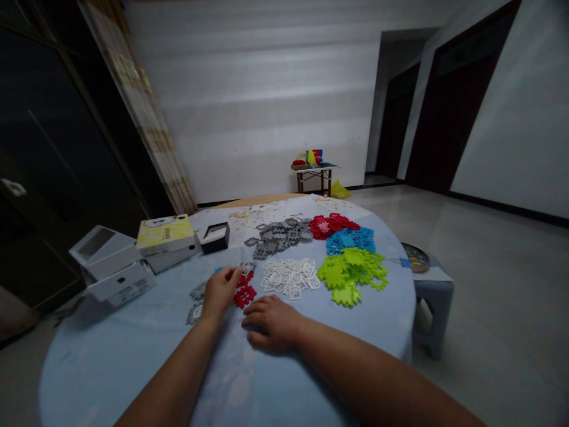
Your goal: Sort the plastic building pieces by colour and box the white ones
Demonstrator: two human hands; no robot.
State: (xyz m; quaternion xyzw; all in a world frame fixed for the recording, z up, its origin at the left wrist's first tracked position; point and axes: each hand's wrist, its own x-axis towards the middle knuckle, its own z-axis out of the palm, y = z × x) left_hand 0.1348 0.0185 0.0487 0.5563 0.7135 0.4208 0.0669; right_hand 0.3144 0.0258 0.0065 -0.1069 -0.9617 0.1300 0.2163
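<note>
My left hand [220,292] is over a small group of joined plastic pieces, its thumb and fingertips pinched together. Whatever is between those fingertips is too small to make out. Red square pieces [245,295] lie just right of it, and grey pieces [196,311] show on its left, partly covered by the hand. My right hand [274,323] rests on the table with its fingers stretched out and holds nothing. Beyond it lies a pile of white square pieces [291,277]. Lime-green gear-shaped pieces [353,270] are heaped to the right.
Farther back are piles of grey gears [284,234], red gears [331,225] and blue gears [351,240]. Along the left side stand white boxes [120,281], a yellow-and-white box [166,234] and a black open box [216,238]. A grey stool [433,290] stands beside the round table [111,356].
</note>
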